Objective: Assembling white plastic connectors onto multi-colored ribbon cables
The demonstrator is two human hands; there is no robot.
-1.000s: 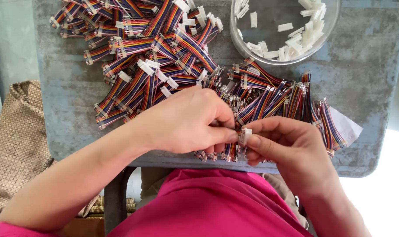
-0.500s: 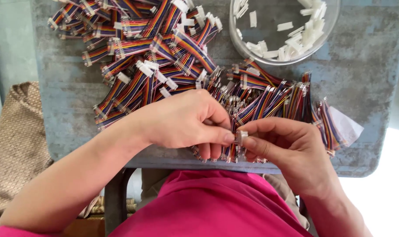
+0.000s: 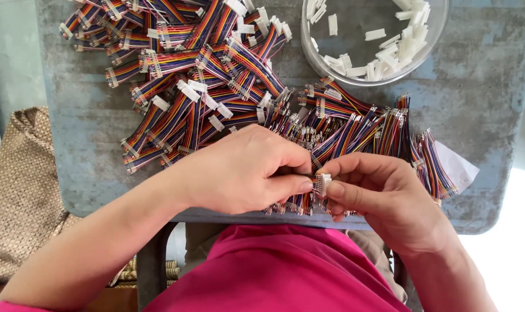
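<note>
A small white connector (image 3: 324,184) sits pinched in the right hand (image 3: 383,199), meeting the striped wire bundle (image 3: 300,202) clamped by the left hand (image 3: 245,170), at the grey table's (image 3: 481,104) near edge, loose cables (image 3: 216,75) beyond.

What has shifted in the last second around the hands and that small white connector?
Little. The left hand and right hand closed together slightly, pinching the small white plastic connector onto the rainbow-coloured ribbon wire end; nothing was let go. The heap of rainbow cable assemblies, the clear round bowl of white housings and the grey-blue table stayed put.
</note>
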